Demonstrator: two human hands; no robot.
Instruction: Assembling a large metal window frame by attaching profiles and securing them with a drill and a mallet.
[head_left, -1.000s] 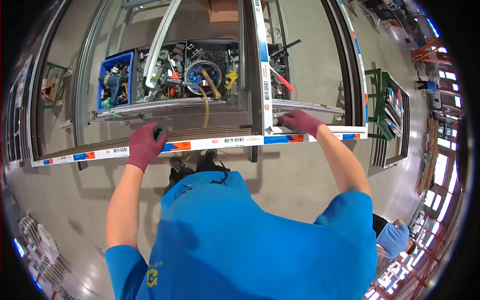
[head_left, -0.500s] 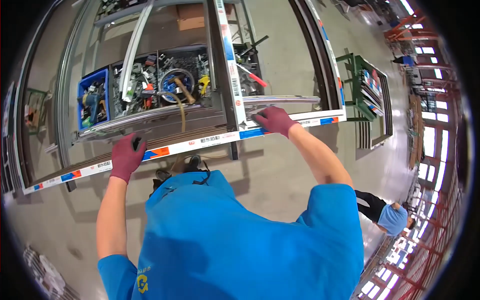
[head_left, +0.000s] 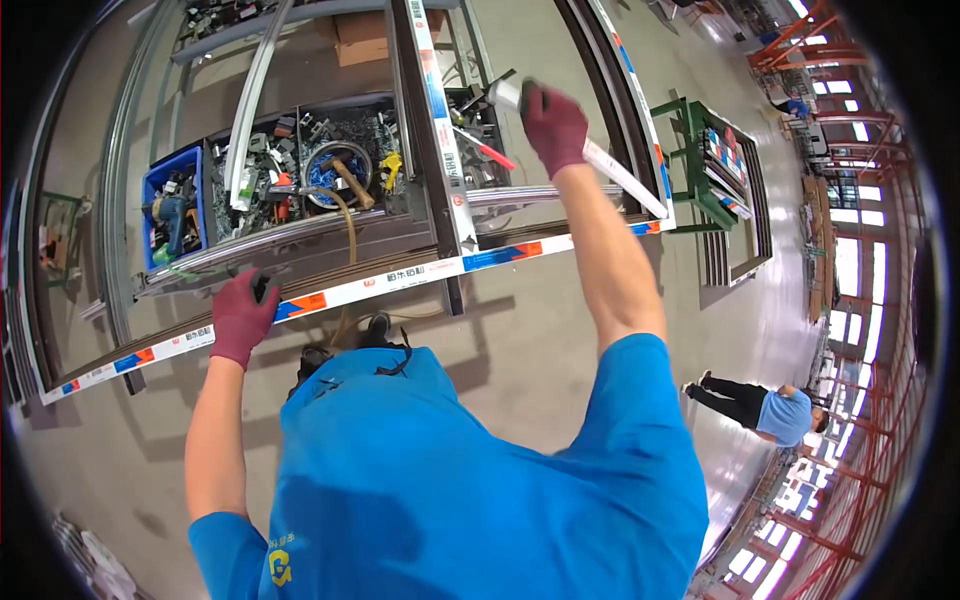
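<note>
Left hand (head_left: 243,317) grips the frame rail (head_left: 400,281) below it; right hand (head_left: 553,127), raised, clenches a white strip (head_left: 620,177), seemingly not yet fitted.

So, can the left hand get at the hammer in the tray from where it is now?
Probably yes: the left hand rests on the frame rail, and the hammer lies uncovered in the tray just beyond, nothing between except the rail.

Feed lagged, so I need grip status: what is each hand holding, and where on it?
Right hand grips a white bar near its upper end. Left hand rests on the white-taped aluminium frame rail.
</note>
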